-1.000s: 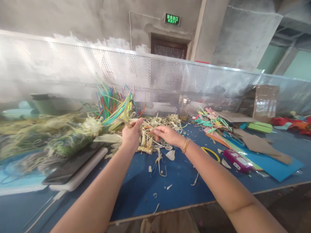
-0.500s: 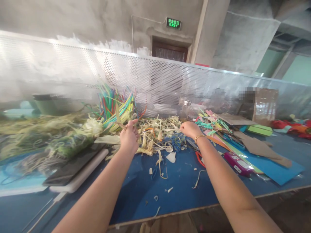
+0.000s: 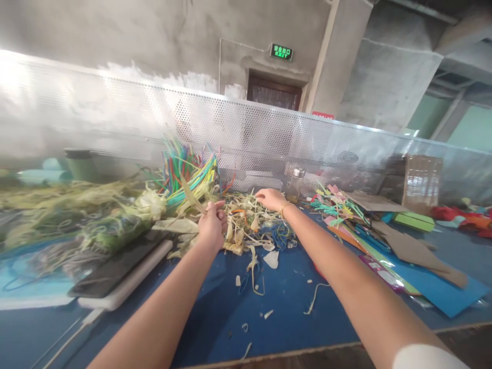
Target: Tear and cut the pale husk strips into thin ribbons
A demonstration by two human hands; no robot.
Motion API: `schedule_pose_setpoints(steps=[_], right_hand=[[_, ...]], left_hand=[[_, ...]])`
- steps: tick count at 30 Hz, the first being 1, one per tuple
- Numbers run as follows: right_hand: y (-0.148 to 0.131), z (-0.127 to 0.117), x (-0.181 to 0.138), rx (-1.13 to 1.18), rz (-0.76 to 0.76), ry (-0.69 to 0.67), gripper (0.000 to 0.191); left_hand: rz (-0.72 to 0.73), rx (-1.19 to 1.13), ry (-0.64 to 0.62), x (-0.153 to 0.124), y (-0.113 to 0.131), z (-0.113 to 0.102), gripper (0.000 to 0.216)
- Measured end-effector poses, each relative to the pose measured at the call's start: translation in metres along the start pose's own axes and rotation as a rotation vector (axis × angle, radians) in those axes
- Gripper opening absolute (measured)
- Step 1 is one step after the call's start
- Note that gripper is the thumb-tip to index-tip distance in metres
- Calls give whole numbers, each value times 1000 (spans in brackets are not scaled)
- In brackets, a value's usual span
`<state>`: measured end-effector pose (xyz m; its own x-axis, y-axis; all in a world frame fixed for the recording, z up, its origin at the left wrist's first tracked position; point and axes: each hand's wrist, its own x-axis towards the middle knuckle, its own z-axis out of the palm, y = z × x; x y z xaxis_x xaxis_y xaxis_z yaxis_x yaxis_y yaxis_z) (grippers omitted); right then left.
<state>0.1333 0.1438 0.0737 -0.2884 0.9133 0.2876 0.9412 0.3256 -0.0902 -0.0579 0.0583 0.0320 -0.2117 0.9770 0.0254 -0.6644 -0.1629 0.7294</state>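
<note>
My left hand (image 3: 212,224) is closed around a pale dried leaf strip (image 3: 191,196) that sticks up and to the left from its fingers. It hovers at the left edge of a heap of pale husk strips (image 3: 251,218) on the blue table (image 3: 277,302). My right hand (image 3: 270,199), with a gold bracelet at the wrist, reaches over the far side of that heap, fingers curled down onto the strips; I cannot make out whether anything is between them.
A bunch of coloured straws (image 3: 184,169) and green-yellow leafy material (image 3: 96,215) lie left. A dark tablet on a white board (image 3: 115,269) sits front left. Coloured paper and cardboard (image 3: 400,241), a glass jar (image 3: 295,184) and a perforated metal screen (image 3: 269,133) stand right and behind.
My right hand has moved from the middle of the heap out to the right, then back to its far side. The left hand has stayed put with the strip. The view has tilted slightly.
</note>
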Motion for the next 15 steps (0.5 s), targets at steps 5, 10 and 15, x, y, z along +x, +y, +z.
schedule_pose_setpoints(steps=[5,10,15], right_hand=[[-14,35,24,89,-104,-164,71],[-11,55,-7,51,-368,-328,44],[31,23,-25,54,-213,-142,23]], left_hand=[[-4,6,-14,6,-2,-6,24],[-16,8,-3,7,0,-8,23],[-13,-14,-21,1,4,-1,23]])
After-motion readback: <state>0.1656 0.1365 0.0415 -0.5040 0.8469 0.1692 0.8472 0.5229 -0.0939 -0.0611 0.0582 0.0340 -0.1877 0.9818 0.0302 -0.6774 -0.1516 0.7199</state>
